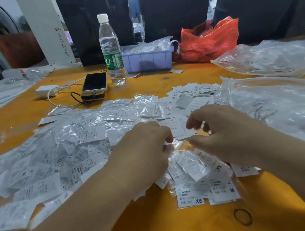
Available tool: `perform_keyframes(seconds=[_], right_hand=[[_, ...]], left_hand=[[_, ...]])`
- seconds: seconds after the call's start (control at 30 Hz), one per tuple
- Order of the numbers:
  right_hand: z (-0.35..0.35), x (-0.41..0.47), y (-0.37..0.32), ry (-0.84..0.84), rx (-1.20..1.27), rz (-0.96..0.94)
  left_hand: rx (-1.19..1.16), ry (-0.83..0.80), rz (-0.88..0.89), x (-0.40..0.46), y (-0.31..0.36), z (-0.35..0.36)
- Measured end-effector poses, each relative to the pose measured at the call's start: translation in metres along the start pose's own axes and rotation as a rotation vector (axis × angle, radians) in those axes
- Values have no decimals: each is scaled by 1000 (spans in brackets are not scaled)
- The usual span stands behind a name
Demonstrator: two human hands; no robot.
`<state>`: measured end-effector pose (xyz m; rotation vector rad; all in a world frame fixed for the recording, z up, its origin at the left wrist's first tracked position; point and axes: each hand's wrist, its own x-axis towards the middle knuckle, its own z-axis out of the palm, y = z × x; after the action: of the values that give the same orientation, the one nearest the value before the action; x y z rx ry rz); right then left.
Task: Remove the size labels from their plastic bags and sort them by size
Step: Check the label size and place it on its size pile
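Labels (89,153) in small clear bags cover the middle of the orange table (156,222) — a wide heap running from the left edge to the centre, with loose, unbagged ones printed XS (190,200) and M (225,189) lying near the front.

Both hands meet above the heap. The left hand (143,152) has its fingers curled, pinching the edge of a small clear bag (180,149). The right hand (220,128) has thumb and fingers curled round a white label (181,131) marked XXL, which sits between the two hands, just above the bag's mouth. Whether the label is fully out of the bag cannot be told.

A second, smaller pile of loose labels (195,90) lies behind the hands.

At the back stands a lilac bin (147,59) holding a clear bag of what look like more labels. Beside it on the right sits a red bag (208,41), crumpled — its contents are hidden. Large clear bags (267,59) lie along the right side; the nearer one holds blurred white pieces.

A water bottle (112,51), partly full, stands left of the bin. A phone (94,82) rests on a dark power bank, cabled, with a white charger (46,90) just to its left.
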<state>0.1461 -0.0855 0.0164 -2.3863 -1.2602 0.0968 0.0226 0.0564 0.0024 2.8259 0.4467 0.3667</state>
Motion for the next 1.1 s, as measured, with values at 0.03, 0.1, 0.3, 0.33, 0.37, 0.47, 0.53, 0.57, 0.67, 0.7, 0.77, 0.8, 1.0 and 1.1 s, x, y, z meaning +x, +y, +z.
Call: perform_keyframes(seconds=[0.03,0.1,0.3,0.33,0.37,0.47,0.53,0.57,0.67,0.7,0.77,0.8,1.0,1.1], right_hand=[[3,2,2,0,-21,-2],[7,6,3,-10,-50,4],[13,12,6,7,-106,7],[12,12,7,20,-95,5],[11,12,8,32,-87,3],[11,11,10,56,-74,-18],[11,10,9,70,-70,-30],[11,10,8,79,-67,-35],[10,10,7,103,-46,-48],[10,10,7,115,-38,-51],[9,11,7,144,-29,-58],[9,11,7,154,-26,-64],[12,9,5,116,-26,-76],[8,6,3,187,2,-119]], left_hand=[[9,20,4,1,0,1],[34,70,19,3,-2,2],[160,118,-38,9,-9,6],[150,115,-54,9,-9,6],[133,120,-66,9,-9,6],[65,157,-87,9,-4,4],[53,184,-87,9,-2,4],[50,197,-87,9,-2,3],[47,242,-73,9,-1,1],[46,266,-59,9,0,0],[24,319,-33,8,3,-2],[10,340,-25,8,4,-3],[-23,383,-15,6,4,-4],[-33,391,-4,7,0,-5]])
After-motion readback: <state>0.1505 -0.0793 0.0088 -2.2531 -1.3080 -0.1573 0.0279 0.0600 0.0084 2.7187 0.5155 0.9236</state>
